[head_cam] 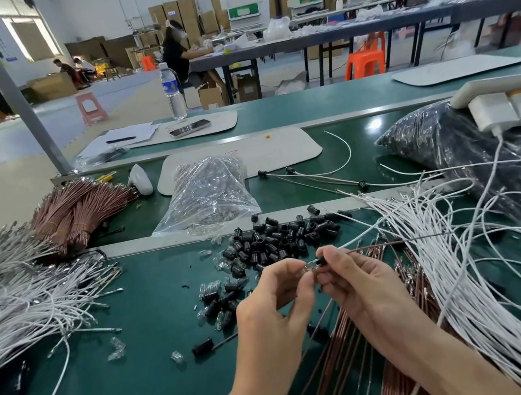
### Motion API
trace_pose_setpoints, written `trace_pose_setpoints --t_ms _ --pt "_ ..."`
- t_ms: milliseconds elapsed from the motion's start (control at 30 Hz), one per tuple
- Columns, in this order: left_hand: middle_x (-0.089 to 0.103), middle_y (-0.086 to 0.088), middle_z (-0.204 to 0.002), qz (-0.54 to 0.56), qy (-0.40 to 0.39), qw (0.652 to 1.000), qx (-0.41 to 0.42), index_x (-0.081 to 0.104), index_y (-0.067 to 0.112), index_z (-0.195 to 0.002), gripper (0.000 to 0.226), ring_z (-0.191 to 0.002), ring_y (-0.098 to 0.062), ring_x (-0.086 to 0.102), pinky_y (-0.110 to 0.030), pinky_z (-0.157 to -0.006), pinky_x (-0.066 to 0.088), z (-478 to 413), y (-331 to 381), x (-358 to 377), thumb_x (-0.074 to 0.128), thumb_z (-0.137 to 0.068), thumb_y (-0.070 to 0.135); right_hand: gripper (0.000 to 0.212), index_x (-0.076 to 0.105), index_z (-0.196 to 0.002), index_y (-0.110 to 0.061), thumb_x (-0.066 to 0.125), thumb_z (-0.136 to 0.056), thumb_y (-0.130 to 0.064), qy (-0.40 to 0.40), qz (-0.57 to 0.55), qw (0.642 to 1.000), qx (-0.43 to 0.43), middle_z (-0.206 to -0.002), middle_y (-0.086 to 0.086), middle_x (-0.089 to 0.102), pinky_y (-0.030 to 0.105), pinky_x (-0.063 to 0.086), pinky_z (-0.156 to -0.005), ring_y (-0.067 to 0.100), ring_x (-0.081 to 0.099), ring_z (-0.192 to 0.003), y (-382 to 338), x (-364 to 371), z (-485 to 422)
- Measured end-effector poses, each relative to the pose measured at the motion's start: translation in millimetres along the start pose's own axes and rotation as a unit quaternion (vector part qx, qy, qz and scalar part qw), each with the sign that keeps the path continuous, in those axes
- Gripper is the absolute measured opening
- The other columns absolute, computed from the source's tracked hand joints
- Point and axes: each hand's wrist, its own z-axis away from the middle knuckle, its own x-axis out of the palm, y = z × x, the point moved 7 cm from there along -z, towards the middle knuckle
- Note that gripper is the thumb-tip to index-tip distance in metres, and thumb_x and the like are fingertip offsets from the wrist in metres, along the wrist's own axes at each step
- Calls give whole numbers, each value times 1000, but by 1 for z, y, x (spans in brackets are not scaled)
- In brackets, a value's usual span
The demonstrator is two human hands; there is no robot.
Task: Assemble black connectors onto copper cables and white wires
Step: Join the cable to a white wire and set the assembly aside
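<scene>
My right hand (358, 284) pinches a small black cylindrical plastic connector (322, 261) between thumb and fingertips. My left hand (271, 306), directly opposite, pinches a small clear glassy capsule (309, 267) in curled fingers. The two pieces meet end to end in the narrow gap between my hands, raised above the green work surface (130, 394).

The joined pieces lie almost level, with the long axis running left to right across my view. The clear capsule is on the left and the black connector on the right. As I judge it, the next push goes along that line, each hand pressing toward the other. My left hand is nearer the capsule's free end.

A thin white insulated wire (363, 235) leaves the connector's right side and rises away to the right. A thin copper-coloured cable (399, 241) runs nearly level to the right just below it. I cannot tell how deep either one sits inside the connector.

Just beyond my fingertips is a heap of loose black plastic connectors (277, 239). A bundle of straight copper-coloured cables (343, 357) lies under my right wrist. A spread of loose white wires (472, 264) lies further right.
</scene>
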Motion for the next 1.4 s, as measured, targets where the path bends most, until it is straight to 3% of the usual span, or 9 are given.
trace_pose_setpoints --t_ms 400,567,733,867,1000,1167,1267,1400 --pt "72 22 -100 -39 -7 999 29 62 41 -106 18 -90 0 72 -14 -81 55 -1 3 -3 65 -92 30 34 82 -91 -8 80 -71 -35 -15 30 999 -1 -80 9 73 18 57 -65 12 68 -70 2 -1 -2" --pt "71 26 -102 -60 -10 997 51 60 50 -107 30 -89 2 71 -12 -81 54 -2 8 -3 70 -94 25 34 82 -89 -8 81 -69 -35 -24 30 999 7 -80 9 73 18 57 -65 12 67 -68 3 1 -1" --pt "69 29 -107 -68 -18 996 62 57 56 -111 29 -91 5 70 -11 -82 53 -2 12 -5 64 -93 34 50 81 -87 -7 96 -57 -44 -50 31 998 20 -79 9 72 20 57 -66 12 67 -68 4 5 -1" --pt "69 29 -107 -71 -28 995 59 59 51 -113 32 -93 4 70 -12 -82 54 -2 7 -7 68 -92 28 34 81 -86 -7 86 -67 -34 -53 29 998 35 -78 9 71 20 57 -65 13 66 -66 7 3 -1" --pt "70 30 -104 -57 -24 997 53 63 47 -106 29 -93 4 70 -10 -81 52 -2 3 -8 72 -90 24 40 81 -89 -6 91 -65 -37 -57 40 997 42 -78 10 69 21 57 -65 14 66 -66 10 3 -1" --pt "72 27 -99 -42 -21 998 30 68 44 -106 32 -92 1 71 -9 -79 51 -3 -3 -6 73 -89 18 28 81 -88 -8 80 -71 -30 -55 49 996 59 -79 11 71 22 57 -64 14 67 -67 15 2 -3" --pt "73 23 -98 -26 -6 1000 2 66 45 -106 21 -93 -3 70 -12 -79 51 -8 -7 -7 65 -95 27 29 82 -93 -11 76 -73 -31 -65 23 995 69 -90 11 76 23 58 -64 14 71 -72 15 7 -2" --pt "71 20 -99 -26 -23 999 -41 63 46 -104 18 -95 -6 68 -11 -77 49 -8 -17 -5 66 -96 30 26 83 -88 -15 79 -67 -30 -3 19 999 35 -87 6 76 24 58 -61 14 72 -72 7 -4 -6"
